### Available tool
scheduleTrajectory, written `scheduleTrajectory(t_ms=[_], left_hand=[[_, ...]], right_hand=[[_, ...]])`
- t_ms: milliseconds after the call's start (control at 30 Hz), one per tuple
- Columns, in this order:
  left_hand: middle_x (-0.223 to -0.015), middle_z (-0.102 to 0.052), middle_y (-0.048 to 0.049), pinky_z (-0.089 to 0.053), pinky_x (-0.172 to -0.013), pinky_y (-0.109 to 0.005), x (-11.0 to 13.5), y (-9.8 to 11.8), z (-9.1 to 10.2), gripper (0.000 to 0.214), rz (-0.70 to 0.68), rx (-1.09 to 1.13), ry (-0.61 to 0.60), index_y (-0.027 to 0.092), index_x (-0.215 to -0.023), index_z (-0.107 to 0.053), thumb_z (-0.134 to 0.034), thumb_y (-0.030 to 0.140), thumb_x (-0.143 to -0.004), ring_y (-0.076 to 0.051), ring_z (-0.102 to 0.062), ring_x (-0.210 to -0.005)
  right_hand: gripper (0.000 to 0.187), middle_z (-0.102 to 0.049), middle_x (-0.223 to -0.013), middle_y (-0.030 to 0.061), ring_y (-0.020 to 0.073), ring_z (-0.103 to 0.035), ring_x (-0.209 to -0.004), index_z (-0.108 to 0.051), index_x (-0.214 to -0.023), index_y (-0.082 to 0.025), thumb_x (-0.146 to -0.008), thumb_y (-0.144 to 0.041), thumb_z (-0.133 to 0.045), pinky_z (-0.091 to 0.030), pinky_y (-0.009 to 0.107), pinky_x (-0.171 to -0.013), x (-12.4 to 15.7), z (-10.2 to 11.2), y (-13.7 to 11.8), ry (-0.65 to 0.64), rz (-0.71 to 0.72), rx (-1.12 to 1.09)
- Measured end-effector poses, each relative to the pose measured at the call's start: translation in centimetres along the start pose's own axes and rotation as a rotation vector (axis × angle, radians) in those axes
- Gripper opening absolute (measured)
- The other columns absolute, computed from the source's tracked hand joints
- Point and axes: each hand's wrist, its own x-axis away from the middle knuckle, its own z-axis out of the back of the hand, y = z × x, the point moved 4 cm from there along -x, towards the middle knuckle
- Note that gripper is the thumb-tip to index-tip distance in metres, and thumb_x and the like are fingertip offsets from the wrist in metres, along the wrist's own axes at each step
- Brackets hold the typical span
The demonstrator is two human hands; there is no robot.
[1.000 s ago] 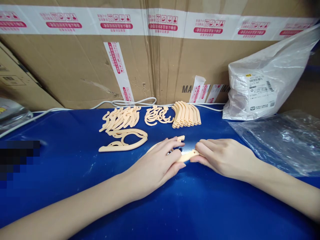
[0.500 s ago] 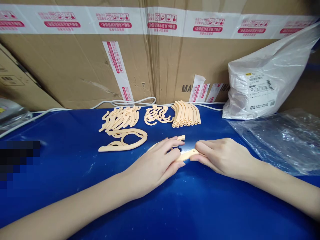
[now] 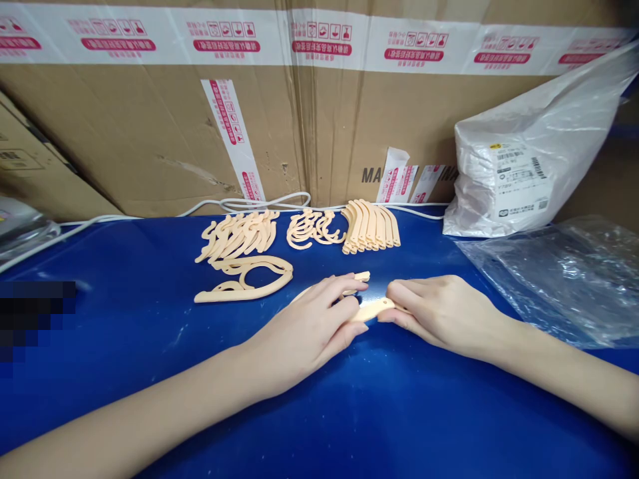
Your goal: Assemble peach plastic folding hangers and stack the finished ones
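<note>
My left hand [image 3: 312, 329] lies over a peach plastic curved piece [image 3: 370, 309] on the blue table [image 3: 150, 372], fingers curled and pressing on it. My right hand [image 3: 439, 313] pinches the right end of the same piece, fingers closed. A second end of the piece [image 3: 362, 275] pokes out beyond my left fingers. A larger peach frame part [image 3: 244, 283] lies to the left of my hands.
Three groups of peach parts sit at the back: long hooks [image 3: 239, 234], small curls [image 3: 312, 229], a row of curved strips [image 3: 372, 227]. Cardboard boxes [image 3: 299, 120] wall the back. A white bag [image 3: 524, 173] and clear plastic [image 3: 559, 279] lie right; a white cable [image 3: 100, 223] runs left.
</note>
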Motion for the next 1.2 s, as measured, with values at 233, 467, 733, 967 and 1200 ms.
scheduleTrajectory(t_ms=[233, 467, 733, 967, 1200], left_hand=[[-0.136, -0.052, -0.0084, -0.038, -0.112, -0.039, 0.3, 0.1, -0.1, 0.023, -0.013, -0.001, -0.01, 0.019, -0.093, -0.059, -0.039, 0.029, -0.099, -0.02, -0.042, -0.133], [-0.135, -0.053, -0.0072, -0.034, -0.113, -0.044, 0.1, 0.0, 0.2, 0.023, 0.017, 0.037, -0.037, 0.02, -0.092, -0.061, -0.041, 0.029, -0.098, -0.023, -0.043, -0.132], [-0.132, -0.054, -0.0035, -0.039, -0.106, -0.045, -0.2, -1.4, 0.5, 0.017, 0.221, 0.143, 0.098, 0.022, -0.086, -0.059, -0.043, 0.022, -0.094, -0.022, -0.046, -0.128], [-0.117, -0.059, -0.0035, -0.046, -0.097, -0.04, -0.2, -2.5, 0.6, 0.01, 0.311, 0.162, 0.276, 0.022, -0.092, -0.058, -0.059, 0.019, -0.082, -0.021, -0.057, -0.113], [-0.113, -0.063, -0.0027, -0.047, -0.093, -0.041, 0.0, -2.1, 1.0, 0.01, 0.372, 0.037, 0.296, 0.022, -0.093, -0.058, -0.058, 0.019, -0.083, -0.022, -0.058, -0.11]], right_hand=[[0.038, -0.051, -0.064, -0.0009, 0.0141, -0.046, -0.054, -0.05, -0.075, -0.019, -0.101, -0.04, -0.033, -0.033, 0.029, -0.058, 0.0, 0.5, -0.2, 0.024, 0.066, 0.104], [0.033, -0.049, -0.071, 0.0007, 0.0147, -0.042, -0.065, -0.053, -0.075, -0.018, -0.098, -0.039, -0.039, -0.031, 0.028, -0.063, -0.3, 0.6, 0.5, -0.057, -0.024, -0.186], [0.01, -0.052, -0.088, 0.0048, 0.017, -0.044, -0.079, -0.052, -0.075, -0.018, -0.082, -0.015, -0.046, -0.037, 0.033, -0.074, -0.5, 1.5, -0.3, -0.157, -0.012, -0.463], [0.028, -0.046, -0.132, 0.0062, 0.0213, -0.038, -0.127, -0.066, -0.096, -0.025, -0.086, -0.007, -0.046, -0.034, 0.04, -0.103, -0.2, 1.2, 0.1, -0.233, -0.074, -0.58], [0.027, -0.062, -0.103, 0.0043, 0.0159, -0.054, -0.092, -0.067, -0.091, -0.02, -0.083, -0.006, -0.045, -0.042, 0.032, -0.085, -0.2, 1.0, -0.5, -0.21, -0.069, -0.642]])
